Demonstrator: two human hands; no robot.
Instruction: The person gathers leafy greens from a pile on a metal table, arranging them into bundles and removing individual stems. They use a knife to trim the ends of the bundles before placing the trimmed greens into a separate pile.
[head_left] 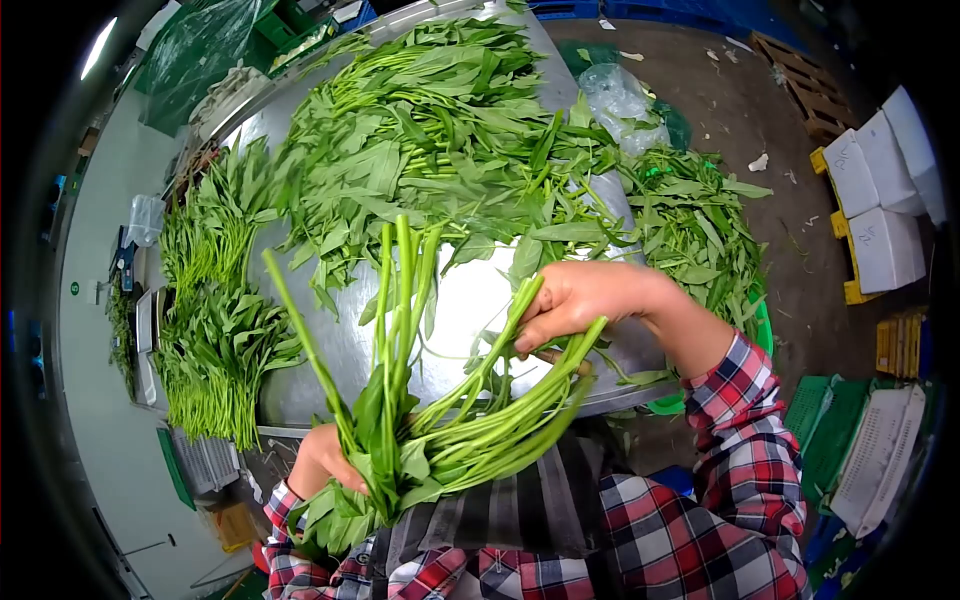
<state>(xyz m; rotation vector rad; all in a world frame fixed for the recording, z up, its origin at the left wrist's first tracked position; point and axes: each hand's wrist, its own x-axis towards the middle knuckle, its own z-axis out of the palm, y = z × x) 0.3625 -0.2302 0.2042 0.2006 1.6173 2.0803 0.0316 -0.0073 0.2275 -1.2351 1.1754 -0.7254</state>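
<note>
My left hand [325, 458], low at the left, is closed around a bunch of water spinach [385, 440]. Some of its pale green stems point upward, while others bend to the right in front of my apron. My right hand [575, 305] has its thumb and fingers closed on stems at the right side of this bunch; its lower fingers are partly hidden behind them. Beyond both hands, a large heap of leafy water spinach [420, 130] covers much of the metal table [315, 375].
Neat rows of greens [215, 350] line the table's left side. At its right edge, more leaves fill a green basket [764, 330]. White boxes [880, 175] stand on a yellow pallet at far right, with stacked crates [880, 450] nearer. Clear plastic bags [615, 100] sit beyond the table.
</note>
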